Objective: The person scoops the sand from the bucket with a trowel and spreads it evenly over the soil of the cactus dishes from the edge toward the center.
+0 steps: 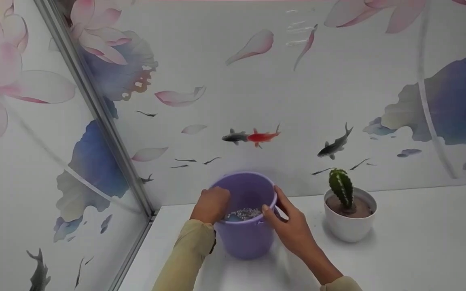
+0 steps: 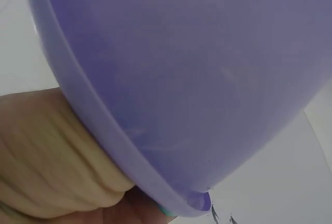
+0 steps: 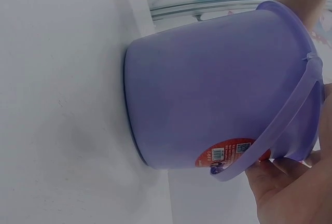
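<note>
Pinching the purple bucket (image 1: 246, 240) by its rim, the right hand (image 1: 295, 228) apparently steadies it on the white table (image 1: 423, 242); the left hand (image 1: 212, 204) reaches inside, fingers hidden, pose impossible to tell.

- Looking like a small indoor tabletop booth; not revealing home vs. studio
- Showing lotus-&-fish print panels (image 1: 200, 52) on 2 sides, meeting at a metal corner strip (image 1: 95, 107)
- Also showing a wht tabletop (image 1: 427, 230) w/ a potted cactus (image 1: 342, 194)
</note>
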### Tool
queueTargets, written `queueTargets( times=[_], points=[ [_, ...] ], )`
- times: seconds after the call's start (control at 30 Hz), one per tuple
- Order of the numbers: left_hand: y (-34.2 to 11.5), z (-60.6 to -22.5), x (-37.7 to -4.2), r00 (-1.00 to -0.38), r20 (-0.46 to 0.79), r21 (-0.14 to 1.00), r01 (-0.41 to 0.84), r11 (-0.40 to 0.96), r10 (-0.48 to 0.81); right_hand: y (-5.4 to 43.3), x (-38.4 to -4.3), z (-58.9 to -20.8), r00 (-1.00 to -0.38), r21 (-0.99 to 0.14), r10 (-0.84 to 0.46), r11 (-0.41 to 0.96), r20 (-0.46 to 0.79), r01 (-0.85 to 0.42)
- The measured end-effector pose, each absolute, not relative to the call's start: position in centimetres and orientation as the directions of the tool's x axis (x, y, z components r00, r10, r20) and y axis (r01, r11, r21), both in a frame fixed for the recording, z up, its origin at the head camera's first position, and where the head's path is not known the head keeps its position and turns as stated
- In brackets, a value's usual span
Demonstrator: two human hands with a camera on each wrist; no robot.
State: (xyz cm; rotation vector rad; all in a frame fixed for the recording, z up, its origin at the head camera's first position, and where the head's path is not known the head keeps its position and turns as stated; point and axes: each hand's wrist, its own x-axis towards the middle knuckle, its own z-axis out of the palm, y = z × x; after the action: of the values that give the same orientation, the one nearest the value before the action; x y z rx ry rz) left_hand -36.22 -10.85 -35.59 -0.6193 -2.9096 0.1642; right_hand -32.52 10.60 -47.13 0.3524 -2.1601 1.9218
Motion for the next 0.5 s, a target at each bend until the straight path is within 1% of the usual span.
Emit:
queueTargets(
  times=[0.1, 0.33, 0.5],
  points=[
    [-10.94, -35.49, -36.35, -0.913, 0.095, -0.103, 0.387, 0.916, 0.396, 10.59, -32.53, -47.14, -0.946, -0.939, -0.025, 0.110, 0.324, -0.325],
    [-11.07, -35.35, -36.74, -0.922, 0.046, -0.068, 0.381, 0.922, 0.384, 10.59, -32.57, -47.14, -0.943, -0.935, -0.014, 0.120, 0.334, -0.333],
    [-11.44, -35.31, -36.81, -0.933, -0.008, 0.037, 0.359, 0.933, 0.359, 10.49, -32.58, -47.14, -0.944, -0.936, -0.017, 0.118, 0.331, -0.330]
  ],
)
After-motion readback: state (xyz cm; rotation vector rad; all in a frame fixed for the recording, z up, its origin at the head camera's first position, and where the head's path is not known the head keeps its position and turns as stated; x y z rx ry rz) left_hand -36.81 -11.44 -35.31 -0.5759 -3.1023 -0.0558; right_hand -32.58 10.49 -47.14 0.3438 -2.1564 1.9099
